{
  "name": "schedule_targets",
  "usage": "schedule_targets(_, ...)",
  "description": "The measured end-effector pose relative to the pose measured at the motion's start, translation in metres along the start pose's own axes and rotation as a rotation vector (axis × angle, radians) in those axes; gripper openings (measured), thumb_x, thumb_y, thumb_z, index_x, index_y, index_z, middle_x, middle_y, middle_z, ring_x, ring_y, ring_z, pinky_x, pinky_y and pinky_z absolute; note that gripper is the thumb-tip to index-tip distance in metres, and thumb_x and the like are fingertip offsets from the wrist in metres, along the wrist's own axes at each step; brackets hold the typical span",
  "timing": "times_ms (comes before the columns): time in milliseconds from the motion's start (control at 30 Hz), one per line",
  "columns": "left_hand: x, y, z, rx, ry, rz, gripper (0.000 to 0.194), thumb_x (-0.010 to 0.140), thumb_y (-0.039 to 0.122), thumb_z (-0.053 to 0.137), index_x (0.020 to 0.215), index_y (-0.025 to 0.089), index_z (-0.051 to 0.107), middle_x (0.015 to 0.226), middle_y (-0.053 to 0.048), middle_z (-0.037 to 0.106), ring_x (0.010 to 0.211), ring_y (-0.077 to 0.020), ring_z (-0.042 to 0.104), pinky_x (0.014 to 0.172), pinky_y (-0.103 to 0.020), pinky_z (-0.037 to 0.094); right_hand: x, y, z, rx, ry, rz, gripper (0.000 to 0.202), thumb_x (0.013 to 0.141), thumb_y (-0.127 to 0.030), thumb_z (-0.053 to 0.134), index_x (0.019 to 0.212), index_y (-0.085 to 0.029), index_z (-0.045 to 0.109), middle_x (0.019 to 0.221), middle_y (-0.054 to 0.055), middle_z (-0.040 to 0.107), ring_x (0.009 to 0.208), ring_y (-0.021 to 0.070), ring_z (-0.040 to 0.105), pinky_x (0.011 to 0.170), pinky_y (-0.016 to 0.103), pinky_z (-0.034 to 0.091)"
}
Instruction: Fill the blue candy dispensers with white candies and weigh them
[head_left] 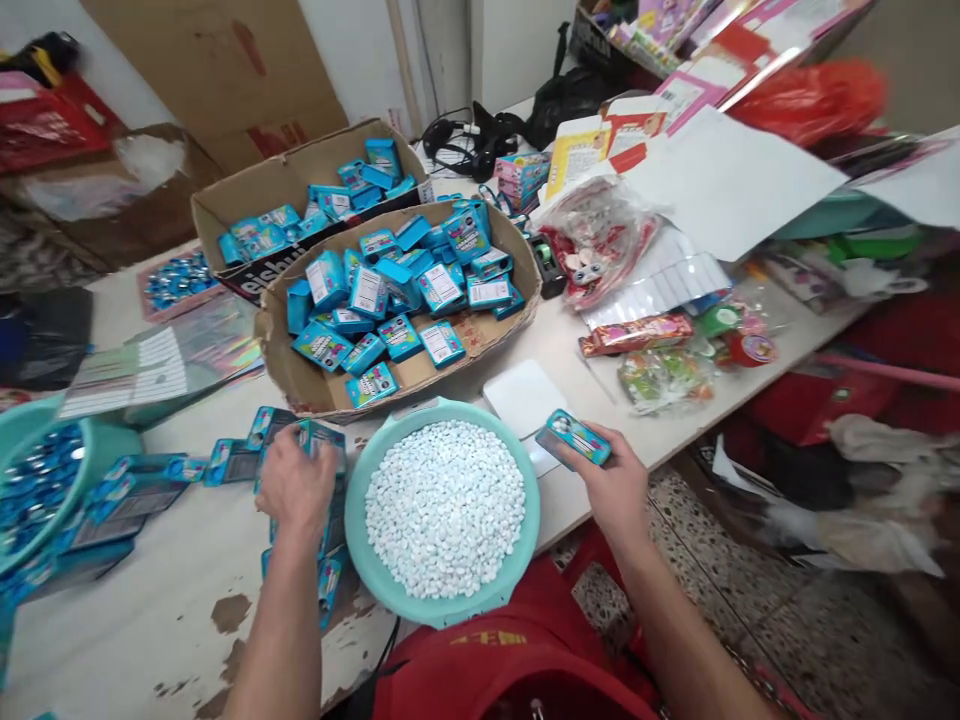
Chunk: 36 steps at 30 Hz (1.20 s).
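Observation:
My right hand (616,485) grips a small blue box (576,438) with a window side, tilted over the table's right part; a few white pieces show at its end. My left hand (298,482) is closed on another small blue box (324,436) among several like it, left of the bowl. Its fingertips are partly hidden. Between my hands stands a mint-green bowl (355,520) full of small white tablet-like pieces (446,510). A white flat piece (525,392) lies behind the bowl, near the box in my right hand.
Behind the bowl, a cardboard tray (281,365) holds many blue boxes; a second carton (217,205) stands behind it. At left are rows of blue boxes (124,505) and a green tub (112,445) of shiny blue pieces. Plastic bags (600,240) and papers (739,185) clutter the right.

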<state>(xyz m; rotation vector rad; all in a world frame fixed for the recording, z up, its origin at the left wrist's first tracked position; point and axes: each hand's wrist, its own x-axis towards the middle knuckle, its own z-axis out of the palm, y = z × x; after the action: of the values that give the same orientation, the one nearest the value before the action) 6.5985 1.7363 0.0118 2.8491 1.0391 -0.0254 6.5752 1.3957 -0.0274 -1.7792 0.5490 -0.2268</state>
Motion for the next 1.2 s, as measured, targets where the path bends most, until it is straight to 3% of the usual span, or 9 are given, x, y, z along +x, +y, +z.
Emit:
schedule_targets(100, 0.013, -0.008, 0.02, 0.014, -0.067, 0.044, 0.055, 0.082, 0.041, 0.046, 0.129, 0.014, 0.041, 0.118, -0.021, 0.057, 0.106, -0.0375, 0.054, 0.08, -0.05, 0.045, 0.026, 0.01, 0.023, 0.015, -0.03, -0.1, 0.044, 0.062, -0.04, 0.075, 0.098, -0.016, 0.064, 0.092, 0.005, 0.064, 0.086, 0.02, 0.061, 0.079, 0.035, 0.05)
schedule_targets(233, 0.013, -0.019, 0.044, 0.135, -0.109, 0.104, 0.051, 0.083, 0.041, 0.044, 0.124, 0.012, 0.045, 0.113, -0.023, 0.059, 0.11, -0.0406, 0.048, 0.084, -0.053, 0.041, 0.056, 0.033, 0.052, 0.013, -0.091, -0.183, 0.041, 0.064, -0.038, 0.074, 0.097, -0.016, 0.064, 0.095, 0.007, 0.063, 0.09, 0.0198, 0.06, 0.083, 0.035, 0.048)
schedule_targets(367, 0.009, -0.016, 0.041, 0.212, -0.121, 0.101, 0.051, 0.084, 0.046, 0.04, 0.118, 0.01, 0.052, 0.117, -0.025, 0.055, 0.112, -0.0421, 0.046, 0.085, -0.053, 0.039, 0.064, 0.044, 0.061, 0.027, -0.147, -0.186, 0.047, 0.065, -0.04, 0.073, 0.103, -0.016, 0.061, 0.103, 0.009, 0.063, 0.097, 0.0204, 0.059, 0.089, 0.036, 0.046)
schedule_targets(467, 0.001, 0.002, 0.023, 0.182, -0.065, 0.201, 0.048, 0.084, 0.048, 0.04, 0.111, 0.013, 0.059, 0.113, -0.022, 0.058, 0.108, -0.0386, 0.05, 0.084, -0.048, 0.04, 0.06, 0.043, 0.048, 0.075, -0.149, -0.152, 0.062, 0.065, -0.04, 0.074, 0.117, -0.015, 0.053, 0.119, 0.013, 0.058, 0.11, 0.0217, 0.055, 0.094, 0.037, 0.044)
schedule_targets(567, -0.016, 0.032, 0.015, -0.032, -0.054, 0.382, 0.038, 0.086, 0.045, 0.042, 0.104, 0.017, 0.061, 0.102, -0.012, 0.065, 0.091, -0.0269, 0.059, 0.076, -0.035, 0.043, 0.052, 0.046, 0.024, 0.107, -0.004, -0.067, 0.06, 0.071, -0.043, 0.068, 0.12, -0.014, 0.05, 0.125, 0.017, 0.054, 0.11, 0.0221, 0.054, 0.091, 0.039, 0.045)
schedule_targets(700, -0.05, 0.074, 0.03, -0.271, -0.191, 0.638, 0.029, 0.086, 0.041, 0.047, 0.097, 0.02, 0.063, 0.094, -0.004, 0.069, 0.075, -0.0177, 0.062, 0.067, -0.027, 0.042, 0.035, 0.062, -0.012, 0.062, 0.202, 0.065, 0.051, 0.073, -0.047, 0.063, 0.11, -0.013, 0.055, 0.117, 0.017, 0.059, 0.1, 0.0229, 0.059, 0.086, 0.041, 0.047)
schedule_targets(867, -0.073, 0.104, 0.049, -0.257, -0.241, 0.861, 0.024, 0.088, 0.035, 0.047, 0.097, 0.02, 0.064, 0.096, -0.004, 0.07, 0.083, -0.0191, 0.063, 0.072, -0.028, 0.044, 0.011, 0.085, -0.044, -0.007, 0.231, 0.144, 0.05, 0.069, -0.047, 0.066, 0.104, -0.013, 0.058, 0.108, 0.016, 0.063, 0.095, 0.0236, 0.06, 0.085, 0.042, 0.047)
schedule_targets(1000, -0.074, 0.114, 0.051, -0.218, -0.272, 0.945, 0.023, 0.089, 0.034, 0.046, 0.096, 0.02, 0.063, 0.094, -0.003, 0.07, 0.084, -0.02, 0.064, 0.07, -0.028, 0.044, 0.003, 0.094, -0.05, -0.014, 0.233, 0.159, 0.049, 0.068, -0.046, 0.066, 0.102, -0.011, 0.059, 0.105, 0.017, 0.063, 0.092, 0.0233, 0.059, 0.085, 0.042, 0.047)
schedule_targets(1200, -0.072, 0.118, 0.056, -0.242, -0.246, 0.965, 0.024, 0.089, 0.034, 0.046, 0.098, 0.02, 0.063, 0.095, -0.004, 0.07, 0.08, -0.0184, 0.064, 0.071, -0.027, 0.045, 0.007, 0.096, -0.042, 0.005, 0.208, 0.158, 0.046, 0.068, -0.044, 0.065, 0.1, -0.011, 0.06, 0.104, 0.016, 0.064, 0.092, 0.023, 0.06, 0.084, 0.042, 0.047)
